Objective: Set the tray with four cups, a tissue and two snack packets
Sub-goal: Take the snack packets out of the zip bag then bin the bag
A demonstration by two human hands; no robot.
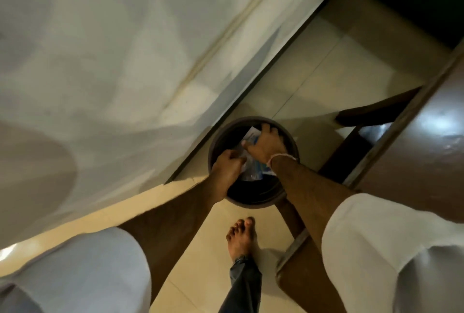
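1. Pale tiled floor (313, 81) runs between a white-sheeted bed (100, 49) and dark wooden furniture (426, 142); a round dark bin (253, 201) stands on it.
2. Right hand (266, 145) has fingers (265, 128) spread flat, pressing on crinkly blue-and-white packets (252, 134) inside the bin.
3. Left hand (227, 169) has fingers curled into the same bundle; whether they clamp it, I cannot tell.
4. Both forearms reach down from white sleeves (376, 237); 1 bare foot (241, 237) stands near the bin.
5. No tray, cups or tissue are visible. Judged from this, the setting looks barely begun, possibly at fetching the 2 snack packets.
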